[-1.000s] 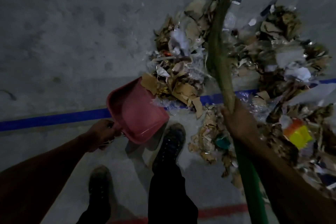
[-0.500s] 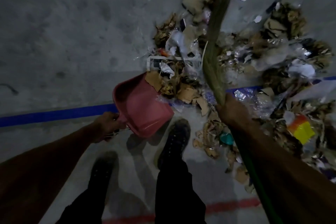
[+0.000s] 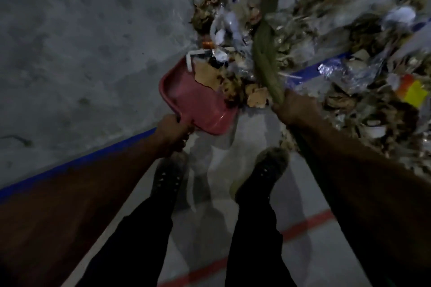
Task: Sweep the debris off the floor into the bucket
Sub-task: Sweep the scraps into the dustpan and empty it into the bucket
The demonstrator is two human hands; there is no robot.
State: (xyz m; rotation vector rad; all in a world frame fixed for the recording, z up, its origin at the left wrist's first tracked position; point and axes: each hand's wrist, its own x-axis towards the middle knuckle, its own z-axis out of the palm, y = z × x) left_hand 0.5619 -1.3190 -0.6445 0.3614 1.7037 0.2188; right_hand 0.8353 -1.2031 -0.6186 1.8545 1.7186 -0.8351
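A big heap of debris (image 3: pixel 338 37), torn cardboard, paper and clear plastic, covers the floor at the upper right. My left hand (image 3: pixel 171 134) grips the handle of a pink dustpan (image 3: pixel 186 98), whose open mouth presses into the heap's left edge; cardboard scraps (image 3: pixel 207 75) lie across its lip. My right hand (image 3: pixel 292 107) is closed around a grass broom (image 3: pixel 265 53) just below its green bristles, which reach up over the heap and out of view at the top. No bucket is in view.
A blue floor line (image 3: pixel 77 163) runs diagonally from lower left under the heap. A red line (image 3: pixel 305 223) crosses the pale floor near the bottom. My two dark shoes (image 3: pixel 268 170) stand just behind the dustpan. Bare grey concrete (image 3: pixel 81 42) fills the left.
The view has tilted and drawn closer to the heap. The dustpan has pushed further into the debris, with more scraps on its lip. The broom has swung slightly toward the pan.
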